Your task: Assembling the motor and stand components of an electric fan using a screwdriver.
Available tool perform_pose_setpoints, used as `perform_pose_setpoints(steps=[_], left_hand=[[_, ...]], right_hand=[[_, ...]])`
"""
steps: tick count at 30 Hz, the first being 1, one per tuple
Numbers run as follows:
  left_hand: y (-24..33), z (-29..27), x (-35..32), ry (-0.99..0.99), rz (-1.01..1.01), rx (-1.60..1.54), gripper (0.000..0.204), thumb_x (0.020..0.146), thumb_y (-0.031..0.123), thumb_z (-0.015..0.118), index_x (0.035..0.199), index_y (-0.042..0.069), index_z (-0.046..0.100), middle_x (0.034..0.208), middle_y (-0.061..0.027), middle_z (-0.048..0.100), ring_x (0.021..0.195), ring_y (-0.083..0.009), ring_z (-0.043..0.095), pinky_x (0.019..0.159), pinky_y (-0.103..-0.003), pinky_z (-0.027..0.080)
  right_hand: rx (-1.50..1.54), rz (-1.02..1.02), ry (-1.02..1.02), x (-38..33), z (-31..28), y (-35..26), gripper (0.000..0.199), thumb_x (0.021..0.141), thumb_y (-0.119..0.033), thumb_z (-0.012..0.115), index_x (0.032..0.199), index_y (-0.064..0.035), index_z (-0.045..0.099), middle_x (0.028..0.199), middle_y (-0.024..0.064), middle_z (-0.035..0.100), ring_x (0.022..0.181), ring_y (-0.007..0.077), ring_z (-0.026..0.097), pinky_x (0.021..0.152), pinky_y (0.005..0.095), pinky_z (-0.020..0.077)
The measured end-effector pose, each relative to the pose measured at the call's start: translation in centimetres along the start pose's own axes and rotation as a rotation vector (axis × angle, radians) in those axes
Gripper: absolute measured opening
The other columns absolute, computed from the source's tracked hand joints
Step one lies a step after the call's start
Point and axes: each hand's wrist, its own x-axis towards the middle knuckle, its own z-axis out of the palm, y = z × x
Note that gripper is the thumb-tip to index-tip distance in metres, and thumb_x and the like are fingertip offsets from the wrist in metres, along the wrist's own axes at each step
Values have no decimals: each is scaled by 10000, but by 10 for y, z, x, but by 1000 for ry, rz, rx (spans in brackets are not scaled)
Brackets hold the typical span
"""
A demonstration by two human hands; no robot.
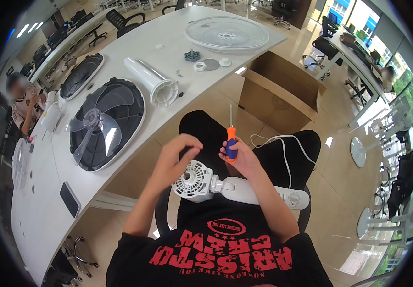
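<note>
Head view: the screwdriver (pixel 231 138) lies handle-first inside the right grip (pixel 243 159).

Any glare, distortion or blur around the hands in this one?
Head view: fisheye distortion bows the edge of the white table, and the corners fall to black; head view: glare patches shine on the glossy floor, with bright windows at upper right; head view: the left hand, right hand and screwdriver look reasonably sharp, without obvious motion blur.

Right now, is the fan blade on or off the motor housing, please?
Off: the transparent fan blade lies on a black disc on the table, apart from the white motor housing by the left hand.
</note>
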Motion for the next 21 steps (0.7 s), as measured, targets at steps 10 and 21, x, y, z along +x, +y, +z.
perform_pose_setpoints(steps=[10, 21], left_hand=[[-91, -72, 203, -136, 87, 889, 170, 899, 151, 671, 1042, 121, 758, 1020, -109, 731, 990, -306, 707, 856, -446, 541], [-178, -75, 285, -307, -369, 1358, 309, 770, 118, 758, 1064, 171, 679, 1073, -65, 732, 1044, -292, 708, 843, -448, 566]], right_hand=[[5, -1, 27, -4, 10, 1, 436, 878, -11, 612, 1289, -87, 487, 1104, 107, 623, 1001, 267, 666, 976, 465, 567], [-52, 17, 27, 0, 8, 1, 497, 865, -41, 641, 1329, -91, 468, 1113, 98, 628, 1004, 251, 685, 975, 458, 585]])
